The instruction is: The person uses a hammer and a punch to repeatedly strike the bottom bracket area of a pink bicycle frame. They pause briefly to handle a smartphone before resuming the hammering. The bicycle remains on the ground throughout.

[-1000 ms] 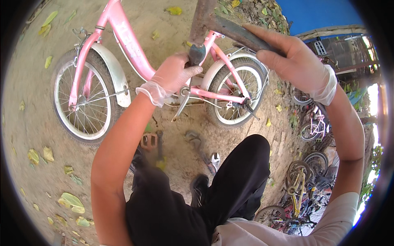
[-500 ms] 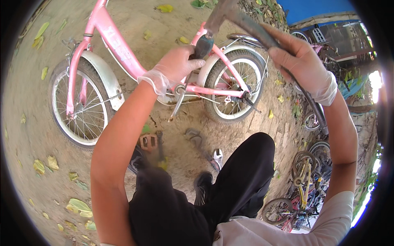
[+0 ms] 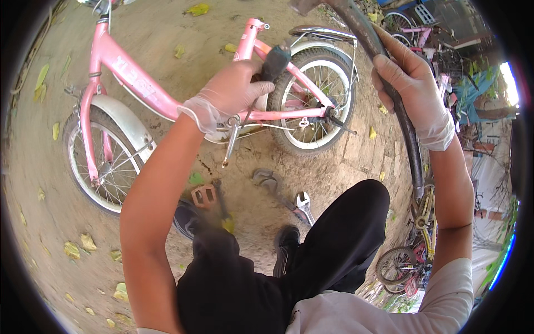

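Note:
A pink children's bicycle [image 3: 146, 83] with no saddle on its seat tube stands side-on before me. My left hand [image 3: 231, 92], in a clear glove, is closed round a dark-handled screwdriver [image 3: 276, 62]. Its handle end sticks up past my fingers, and a thin shaft runs down toward the crank [image 3: 231, 142]; the tip is hard to make out. My gloved right hand [image 3: 409, 83] grips a hammer [image 3: 361, 30] by its long dark handle. The hammer's head, partly cut off by the top edge, is raised clear of the screwdriver.
On the dirt by my shoes lie an adjustable wrench [image 3: 303, 207], a dark metal tool [image 3: 268, 181] and an orange-brown pedal [image 3: 204, 196]. Several more bicycles, a yellow-framed one [image 3: 424, 222] among them, are at the right. Yellow leaves [image 3: 72, 249] are scattered on the ground.
The hammer's head has lifted off the screwdriver's handle end, up and to the right. My left hand keeps its hold. The whole view has shifted slightly.

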{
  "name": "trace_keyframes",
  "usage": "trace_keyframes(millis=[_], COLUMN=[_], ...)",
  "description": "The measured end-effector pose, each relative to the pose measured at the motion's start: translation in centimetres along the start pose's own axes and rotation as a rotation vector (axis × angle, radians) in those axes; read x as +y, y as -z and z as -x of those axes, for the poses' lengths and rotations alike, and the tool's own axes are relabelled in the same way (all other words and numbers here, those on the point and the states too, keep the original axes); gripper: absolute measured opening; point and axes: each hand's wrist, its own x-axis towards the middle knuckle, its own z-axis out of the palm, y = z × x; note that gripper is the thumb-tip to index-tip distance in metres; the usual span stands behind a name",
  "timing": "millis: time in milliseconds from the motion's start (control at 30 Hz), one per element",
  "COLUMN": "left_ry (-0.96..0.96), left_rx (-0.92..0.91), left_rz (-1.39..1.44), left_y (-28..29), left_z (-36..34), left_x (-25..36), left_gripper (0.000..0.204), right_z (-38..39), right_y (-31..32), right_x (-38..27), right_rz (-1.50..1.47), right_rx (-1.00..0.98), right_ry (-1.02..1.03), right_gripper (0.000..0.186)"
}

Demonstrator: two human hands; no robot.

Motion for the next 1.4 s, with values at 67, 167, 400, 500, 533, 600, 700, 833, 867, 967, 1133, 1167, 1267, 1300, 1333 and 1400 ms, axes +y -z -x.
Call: trace_keyframes(millis=[67, 167, 400, 500, 533, 600, 700, 833, 867, 967, 1133, 1167, 1267, 1300, 1333, 1400], left_ry=[0.002, 0.015, -0.096, -0.114, -0.114, -0.150, -0.233, -0.248, -0.243, -0.217, -0.235, -0.236, -0.257, -0.259, -0.262, -0.266], left_rx=[0.007, -0.003, 0.077, 0.101, 0.103, 0.116, 0.156, 0.221, 0.238, 0.252, 0.247, 0.248, 0.257, 0.260, 0.263, 0.264], left_rz=[0.007, -0.006, -0.093, -0.090, -0.088, -0.059, -0.034, -0.072, -0.055, -0.092, -0.074, -0.082, -0.090, -0.094, -0.098, -0.104], left_y=[0.3, 0.4, -0.3, -0.6, -0.7, -1.0, -1.5, -1.8, -1.8, -1.7, -1.9, -1.9, -2.0, -2.0, -2.0, -2.1], left_z=[-0.4, -0.6, -0.3, 0.0, 0.2, 0.5, 0.9, 1.7, 1.9, 2.2, 2.3, 2.4, 2.6, 2.7, 2.8, 2.9], left_x=[0.5, 0.7, 0.6, 1.0, 1.1, 1.3, 1.4, 1.3, 1.2, 1.0, 0.7, 0.7, 0.8, 0.8, 0.8, 0.9], left_gripper=[0.036, 0.038, 0.035, 0.030, 0.029, 0.026, 0.024, 0.023, 0.023, 0.023, 0.022, 0.022, 0.022, 0.022, 0.022, 0.022], right_z=[0.4, 1.1, 2.5, 3.1, 3.3, 3.8, 4.2, 4.7, 4.8, 5.1, 5.3, 5.3, 5.4, 5.3, 5.3, 5.2], right_y=[0.4, 0.7, 0.7, 0.7, 0.7, 0.7, 0.8, 0.5, 0.4, 0.0, -0.5, -0.6, -0.6, -0.6, -0.7, -0.7], right_x=[0.5, 1.5, 3.2, 3.7, 3.9, 4.3, 4.8, 5.4, 5.6, 6.1, 6.8, 6.9, 6.9, 6.9, 6.8, 6.7], right_rz=[0.021, 0.021, -0.029, -0.042, -0.048, -0.046, -0.076, -0.096, -0.100, -0.136, -0.159, -0.182, -0.151, -0.155, -0.164, -0.178], right_rx=[-0.014, -0.026, 0.043, 0.031, 0.030, 0.017, 0.013, 0.051, 0.060, 0.054, 0.061, 0.062, 0.095, 0.084, 0.075, 0.060], right_ry=[-0.032, -0.008, -0.035, -0.041, -0.054, -0.050, -0.050, -0.079, -0.088, -0.107, -0.120, -0.121, -0.105, -0.085, -0.079, -0.068], right_gripper=[0.054, 0.055, 0.055, 0.056, 0.056, 0.057, 0.058, 0.059, 0.059, 0.059, 0.058, 0.058, 0.057, 0.057, 0.057, 0.057])
